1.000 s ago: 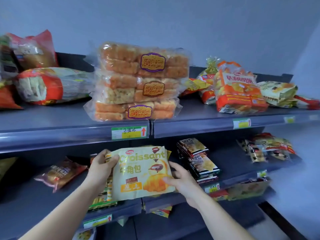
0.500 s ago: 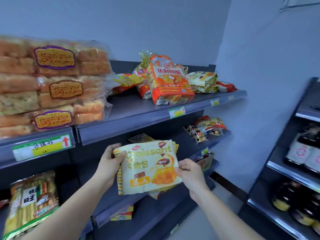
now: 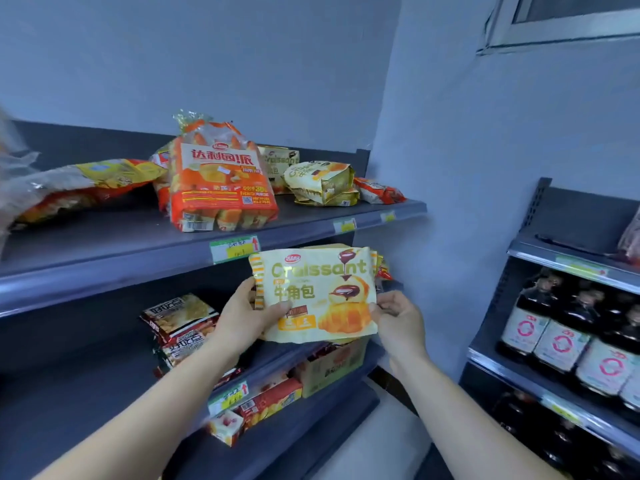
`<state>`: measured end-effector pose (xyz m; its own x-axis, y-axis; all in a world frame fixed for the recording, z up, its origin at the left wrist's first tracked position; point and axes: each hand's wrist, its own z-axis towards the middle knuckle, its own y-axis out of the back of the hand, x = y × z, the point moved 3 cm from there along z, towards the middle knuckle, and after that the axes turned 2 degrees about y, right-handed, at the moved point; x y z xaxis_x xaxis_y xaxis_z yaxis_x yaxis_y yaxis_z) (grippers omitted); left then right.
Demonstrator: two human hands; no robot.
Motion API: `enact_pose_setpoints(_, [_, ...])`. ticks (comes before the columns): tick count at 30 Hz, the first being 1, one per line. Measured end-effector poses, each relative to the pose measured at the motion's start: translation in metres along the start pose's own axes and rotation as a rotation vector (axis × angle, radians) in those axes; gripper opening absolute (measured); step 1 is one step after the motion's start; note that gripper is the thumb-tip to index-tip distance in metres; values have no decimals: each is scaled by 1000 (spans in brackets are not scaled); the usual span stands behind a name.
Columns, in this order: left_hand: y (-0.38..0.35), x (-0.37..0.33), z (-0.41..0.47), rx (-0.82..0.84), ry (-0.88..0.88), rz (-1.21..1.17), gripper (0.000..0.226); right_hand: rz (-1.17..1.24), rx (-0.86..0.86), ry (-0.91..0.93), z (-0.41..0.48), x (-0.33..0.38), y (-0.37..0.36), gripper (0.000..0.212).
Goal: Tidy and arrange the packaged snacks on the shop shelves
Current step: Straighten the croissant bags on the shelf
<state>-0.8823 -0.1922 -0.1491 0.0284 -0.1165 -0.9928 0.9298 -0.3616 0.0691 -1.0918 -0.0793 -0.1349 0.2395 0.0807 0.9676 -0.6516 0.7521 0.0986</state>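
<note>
I hold a small stack of yellow croissant packs upright in front of the middle shelf. My left hand grips the stack's left edge, thumb across the front. My right hand pinches its lower right corner. More croissant packs lie piled on the top shelf near its right end, beside a big orange pie bag.
A red and yellow bag lies flat at the top shelf's left. Dark snack packs are stacked on the middle shelf. A cardboard box and red packs sit lower down. Dark bottles fill a second rack at the right.
My view has swung right along the shelves. Both hands carried the croissant packs rightward and a little upward, toward the shelf's right end. The bread stacks have left the view.
</note>
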Motion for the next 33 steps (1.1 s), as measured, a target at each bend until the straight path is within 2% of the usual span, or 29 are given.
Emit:
enact_pose_setpoints(6, [-62,-44,32,-144,-123,108,66,116,-26,51,68,11,37,23])
enact_pose_setpoints(13, [-93,-103,96,-321,-271,194,69,221,-30,120,152,27,34,20])
enact_pose_setpoints(17, [-102,-119,149,-423,-294,150,67,261,110,182,206,36,17,23])
enact_pose_setpoints(23, [-114,-117,236,-534,-282,151,63,165,335,192,287,38,-10,45])
enact_pose_setpoints(27, [-120,-111,281,-598,-258,217,57,83,410,169,332,27,-19,50])
enact_pose_setpoints(33, [-125,-100,322,-687,-163,365,66,52,571,201,377,11,-41,48])
